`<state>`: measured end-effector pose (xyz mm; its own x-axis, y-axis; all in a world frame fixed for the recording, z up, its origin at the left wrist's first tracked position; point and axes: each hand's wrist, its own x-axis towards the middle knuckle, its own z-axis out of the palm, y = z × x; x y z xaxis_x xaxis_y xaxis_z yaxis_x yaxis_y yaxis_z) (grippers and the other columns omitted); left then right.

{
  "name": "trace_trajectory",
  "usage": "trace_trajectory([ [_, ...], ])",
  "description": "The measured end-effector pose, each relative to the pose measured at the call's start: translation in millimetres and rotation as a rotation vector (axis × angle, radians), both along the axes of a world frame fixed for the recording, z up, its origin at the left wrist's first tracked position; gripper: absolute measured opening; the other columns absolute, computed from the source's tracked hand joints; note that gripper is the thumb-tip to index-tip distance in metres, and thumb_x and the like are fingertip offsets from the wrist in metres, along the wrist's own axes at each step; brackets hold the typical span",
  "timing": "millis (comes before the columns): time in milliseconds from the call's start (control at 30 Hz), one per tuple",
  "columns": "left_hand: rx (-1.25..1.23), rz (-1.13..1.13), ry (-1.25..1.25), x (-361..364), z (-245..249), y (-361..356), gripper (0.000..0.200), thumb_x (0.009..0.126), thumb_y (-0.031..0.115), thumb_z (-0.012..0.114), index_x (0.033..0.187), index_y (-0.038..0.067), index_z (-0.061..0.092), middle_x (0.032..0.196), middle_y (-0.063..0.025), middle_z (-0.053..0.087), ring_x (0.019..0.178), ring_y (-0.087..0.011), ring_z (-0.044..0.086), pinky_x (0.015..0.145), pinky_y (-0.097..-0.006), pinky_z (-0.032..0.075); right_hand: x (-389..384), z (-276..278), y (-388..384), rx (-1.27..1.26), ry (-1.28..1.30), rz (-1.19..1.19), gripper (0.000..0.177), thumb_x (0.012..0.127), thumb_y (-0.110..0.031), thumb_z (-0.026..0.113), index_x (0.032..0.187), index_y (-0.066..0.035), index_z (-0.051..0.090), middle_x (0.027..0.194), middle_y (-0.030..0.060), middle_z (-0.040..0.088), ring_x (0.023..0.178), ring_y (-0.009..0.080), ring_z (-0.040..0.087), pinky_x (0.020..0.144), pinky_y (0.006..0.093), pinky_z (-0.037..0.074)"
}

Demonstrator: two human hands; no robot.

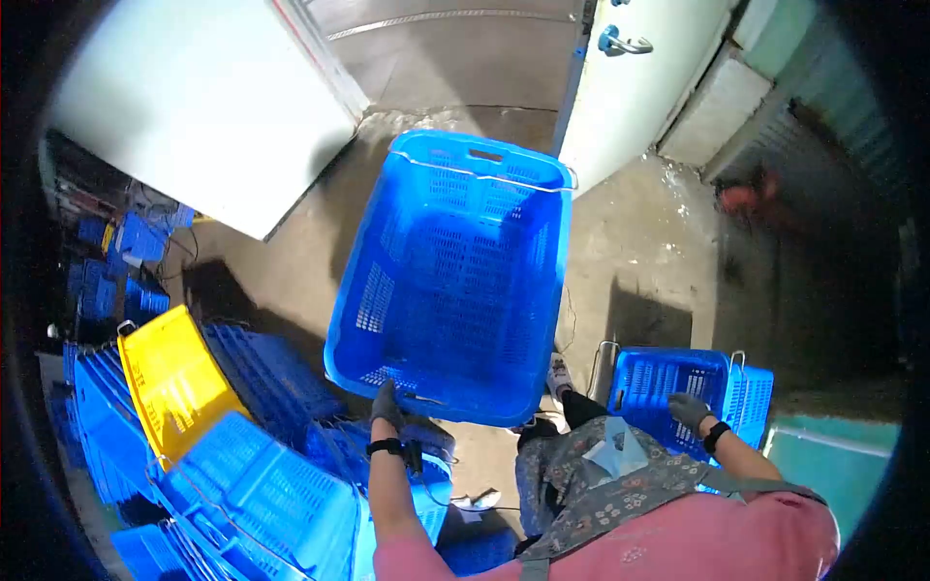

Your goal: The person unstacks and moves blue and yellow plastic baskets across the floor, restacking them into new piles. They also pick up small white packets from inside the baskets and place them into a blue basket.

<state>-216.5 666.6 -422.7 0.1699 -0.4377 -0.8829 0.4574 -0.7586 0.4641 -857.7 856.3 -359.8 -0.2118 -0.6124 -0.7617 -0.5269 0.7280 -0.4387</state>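
Observation:
A large blue plastic crate (pixel 455 281) with slotted walls and a wire handle at its far end hangs in front of me, empty inside. My left hand (pixel 387 405), in a grey glove, grips the near left rim of this crate. Off to the right, my right hand (pixel 690 411), also gloved in grey, is above a smaller-looking blue crate (pixel 639 373) and touches nothing that I can make out. Its fingers point left and look slightly apart.
Stacked blue crates (pixel 262 484) and a yellow crate (pixel 179 382) fill the lower left. A white panel (pixel 203 107) stands upper left, an open door (pixel 635 97) upper right. The concrete floor (pixel 639 232) is wet in places. A green surface (pixel 833 465) lies at right.

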Motion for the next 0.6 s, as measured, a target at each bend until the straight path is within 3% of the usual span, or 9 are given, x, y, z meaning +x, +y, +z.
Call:
trace_trajectory([
  [67, 0.022, -0.125, -0.116, -13.0, 18.7, 3.9, 0.061, 0.076, 0.058, 0.045, 0.113, 0.009, 0.049, 0.103, -0.0126, 0.054, 0.083, -0.0316, 0.051, 0.067, -0.046, 0.042, -16.7, -7.8, 8.2, 0.023, 0.011, 0.012, 0.044, 0.078, -0.03, 0.053, 0.112, -0.004, 0.052, 0.106, 0.0144, 0.057, 0.096, 0.0229, 0.054, 0.083, 0.033, 0.042],
  [100, 0.085, -0.155, -0.152, -27.9, 50.5, 0.4, 0.07, 0.078, 0.059, 0.044, 0.124, 0.006, 0.037, 0.114, -0.0146, 0.051, 0.097, -0.0336, 0.052, 0.077, -0.0485, 0.043, -17.4, -0.2, 1.1, 0.144, -0.001, -0.001, 0.043, 0.077, -0.03, 0.053, 0.111, -0.003, 0.053, 0.107, 0.0147, 0.056, 0.096, 0.0243, 0.054, 0.082, 0.0337, 0.042],
  [200, 0.603, -0.194, -0.274, 15.0, -124.6, -0.1, 0.078, 0.075, 0.063, 0.044, 0.127, 0.005, 0.034, 0.12, -0.0166, 0.048, 0.103, -0.0337, 0.05, 0.079, -0.045, 0.043, -21.4, -0.2, 1.2, -0.016, 0.068, 0.034, 0.043, 0.077, -0.03, 0.053, 0.109, -0.002, 0.053, 0.105, 0.0135, 0.058, 0.093, 0.024, 0.055, 0.082, 0.0336, 0.043],
  [267, 0.528, -0.723, -0.5, -1.6, -112.8, -2.7, 0.086, 0.072, 0.068, 0.04, 0.128, 0.003, 0.034, 0.128, -0.0155, 0.04, 0.114, -0.0309, 0.043, 0.091, -0.0432, 0.036, -27.3, -13.9, -5.3, -0.075, 0.028, -0.001, 0.039, 0.078, -0.026, 0.052, 0.108, -0.002, 0.053, 0.097, 0.0104, 0.057, 0.085, 0.0201, 0.054, 0.075, 0.031, 0.043],
  [300, 0.507, -0.76, -0.699, -61.5, -24.6, 0.6, 0.083, 0.07, 0.062, 0.051, 0.128, 0.004, 0.034, 0.123, -0.0203, 0.044, 0.111, -0.033, 0.045, 0.09, -0.0376, 0.037, -31.2, -25.2, -4.7, -0.119, -0.022, -0.022, 0.036, 0.079, -0.022, 0.052, 0.108, -0.001, 0.053, 0.089, 0.0074, 0.057, 0.077, 0.0162, 0.052, 0.068, 0.0284, 0.043],
  [433, 0.136, -0.977, -0.848, -135.5, 33.9, 39.1, 0.075, 0.071, 0.052, 0.054, 0.125, 0.003, 0.035, 0.121, -0.0204, 0.045, 0.11, -0.0344, 0.046, 0.091, -0.0385, 0.037, -2.8, 8.6, -36.9, -0.196, -0.084, 0.169, 0.032, 0.08, -0.019, 0.052, 0.106, -0.001, 0.054, 0.081, 0.004, 0.056, 0.067, 0.0115, 0.05, 0.06, 0.0251, 0.042],
  [467, -0.068, -0.957, -0.698, -129.2, 6.1, 60.5, 0.07, 0.072, 0.049, 0.054, 0.124, 0.003, 0.039, 0.117, -0.0206, 0.049, 0.109, -0.034, 0.047, 0.092, -0.0377, 0.036, 7.8, 18.7, -46.1, -0.205, -0.089, 0.159, 0.032, 0.08, -0.019, 0.052, 0.106, -0.001, 0.054, 0.081, 0.004, 0.056, 0.067, 0.0115, 0.05, 0.06, 0.0251, 0.042],
  [533, -0.047, -1.115, -0.704, -117.5, 12.6, 87.1, 0.063, 0.073, 0.045, 0.054, 0.12, 0.003, 0.044, 0.113, -0.0204, 0.052, 0.104, -0.0324, 0.05, 0.087, -0.0369, 0.04, 19.8, 37.0, -54.5, -0.109, -0.035, 0.059, 0.032, 0.08, -0.021, 0.052, 0.105, -0.001, 0.055, 0.087, 0.0066, 0.058, 0.074, 0.0139, 0.053, 0.066, 0.0268, 0.044],
  [600, 0.017, -0.922, -0.567, -96.1, 15.7, 126.4, 0.053, 0.074, 0.043, 0.054, 0.109, 0.003, 0.053, 0.104, -0.0192, 0.058, 0.093, -0.0312, 0.056, 0.077, -0.0366, 0.046, 1.9, -4.3, -47.8, -0.265, 0.031, 0.18, 0.037, 0.079, -0.023, 0.053, 0.108, 0.001, 0.054, 0.096, 0.0111, 0.059, 0.086, 0.0183, 0.055, 0.076, 0.0294, 0.044],
])
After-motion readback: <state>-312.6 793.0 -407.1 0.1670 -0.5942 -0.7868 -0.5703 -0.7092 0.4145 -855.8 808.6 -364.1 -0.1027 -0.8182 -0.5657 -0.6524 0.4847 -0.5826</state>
